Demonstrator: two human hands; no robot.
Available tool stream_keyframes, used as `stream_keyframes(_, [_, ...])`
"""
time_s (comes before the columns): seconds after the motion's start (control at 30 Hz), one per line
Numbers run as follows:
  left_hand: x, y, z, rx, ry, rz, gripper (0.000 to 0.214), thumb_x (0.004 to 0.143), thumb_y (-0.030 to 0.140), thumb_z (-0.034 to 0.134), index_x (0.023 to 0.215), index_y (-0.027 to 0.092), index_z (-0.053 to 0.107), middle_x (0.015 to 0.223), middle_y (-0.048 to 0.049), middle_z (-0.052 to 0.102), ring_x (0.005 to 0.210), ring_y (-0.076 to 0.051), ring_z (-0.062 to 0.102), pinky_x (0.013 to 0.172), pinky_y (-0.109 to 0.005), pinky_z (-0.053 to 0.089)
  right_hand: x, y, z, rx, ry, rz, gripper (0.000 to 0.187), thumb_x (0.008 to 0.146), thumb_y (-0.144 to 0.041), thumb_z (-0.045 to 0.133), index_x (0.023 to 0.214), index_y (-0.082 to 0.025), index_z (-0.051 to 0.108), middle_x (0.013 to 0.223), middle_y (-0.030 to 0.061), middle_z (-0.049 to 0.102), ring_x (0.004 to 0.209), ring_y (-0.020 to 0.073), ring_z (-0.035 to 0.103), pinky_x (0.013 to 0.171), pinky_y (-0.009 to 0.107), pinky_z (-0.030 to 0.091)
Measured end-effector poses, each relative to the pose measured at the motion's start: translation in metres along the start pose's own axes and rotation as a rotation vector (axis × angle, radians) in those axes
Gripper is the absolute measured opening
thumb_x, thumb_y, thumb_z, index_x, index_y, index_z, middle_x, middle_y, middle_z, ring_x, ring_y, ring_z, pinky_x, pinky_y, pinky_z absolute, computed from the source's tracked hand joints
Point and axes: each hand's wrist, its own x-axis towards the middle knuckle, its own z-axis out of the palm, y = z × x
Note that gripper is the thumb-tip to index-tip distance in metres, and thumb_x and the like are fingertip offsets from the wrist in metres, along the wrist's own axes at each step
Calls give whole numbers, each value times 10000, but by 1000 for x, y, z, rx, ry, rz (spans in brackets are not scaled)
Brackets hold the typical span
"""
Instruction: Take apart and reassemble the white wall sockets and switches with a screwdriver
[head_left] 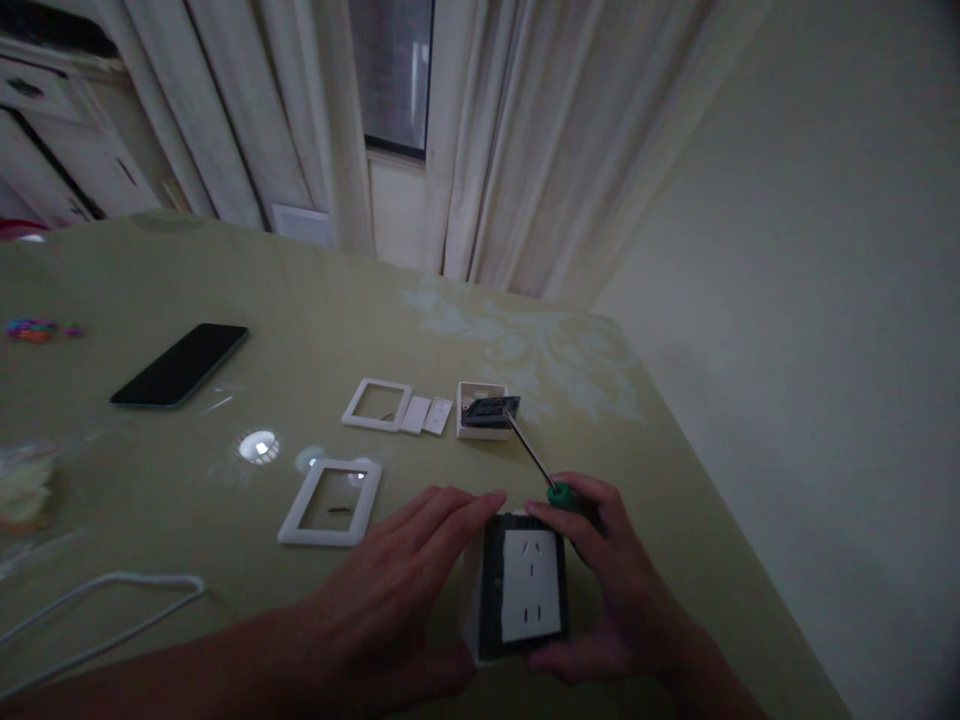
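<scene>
A wall socket (531,585) with a white face and dark frame sits on a white mounting box, tilted toward me. My left hand (420,590) grips it from the left, fingertips along the top edge and thumb below. My right hand (611,590) steadies the right side while keeping a screwdriver (559,495) with a green handle tucked in its fingers. The metal shaft points up and left, its tip overlapping in view a dark socket part (489,411) that rests on another white box (481,434). Whether the tip touches that part I cannot tell.
Two white frames (291,525) lie on the table, the farther one beside small white plates (437,416). Small screws (339,510) show inside the nearer frame. Farther left are a phone (180,366), a white cable (112,578) and a plastic bag (26,490). A wall (810,330) borders the right.
</scene>
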Motion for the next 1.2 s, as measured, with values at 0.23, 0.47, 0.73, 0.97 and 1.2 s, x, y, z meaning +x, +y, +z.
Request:
stream_keyframes(0.23, [0, -6, 3, -52, 14, -16, 1065, 670, 39, 773, 1545, 417, 298, 1464, -30, 561, 1311, -296, 570, 1090, -459, 531, 3, 1, 2, 19, -64, 39, 1126, 677, -814, 851, 1563, -248, 446, 1475, 200, 410, 1327, 436, 574, 1001, 525, 610])
stream_keyframes(0.47, [-3, -25, 21, -116, 60, -105, 932, 709, 130, 821, 1491, 361, 370, 1442, -62, 576, 1311, -329, 588, 1095, -502, 529, 9, -1, 13, 75, -216, 173, 1146, 655, -808, 870, 1559, -222, 480, 1519, 232, 406, 1351, 458, 585, 1030, 576, 600])
stream_keyframes(0.73, [-9, -44, 30, -142, 7, -143, 856, 774, 176, 829, 1473, 343, 365, 1444, -83, 589, 1316, -341, 601, 1113, -545, 519, 13, -7, 29, 73, -337, 285, 1109, 663, -770, 882, 1534, -178, 533, 1544, 268, 399, 1285, 477, 622, 1006, 631, 585])
stream_keyframes(0.97, [-12, -46, 29, -48, -31, -120, 792, 856, 366, 849, 1498, 323, 388, 1483, -101, 581, 1352, -363, 578, 1158, -570, 492, 20, -7, 19, 303, -109, 216, 443, 1043, -419, 609, 1455, -261, 573, 1456, 150, 510, 1407, 318, 551, 1138, 483, 517])
stream_keyframes(1.2, [-10, -44, 24, -69, -88, -136, 752, 924, 400, 794, 1544, 321, 375, 1561, -115, 537, 1413, -354, 551, 1206, -575, 455, 77, -32, -57, 33, 135, 110, 238, 1001, -169, 614, 1224, -247, 640, 1263, 110, 611, 1213, 262, 666, 1047, 432, 574])
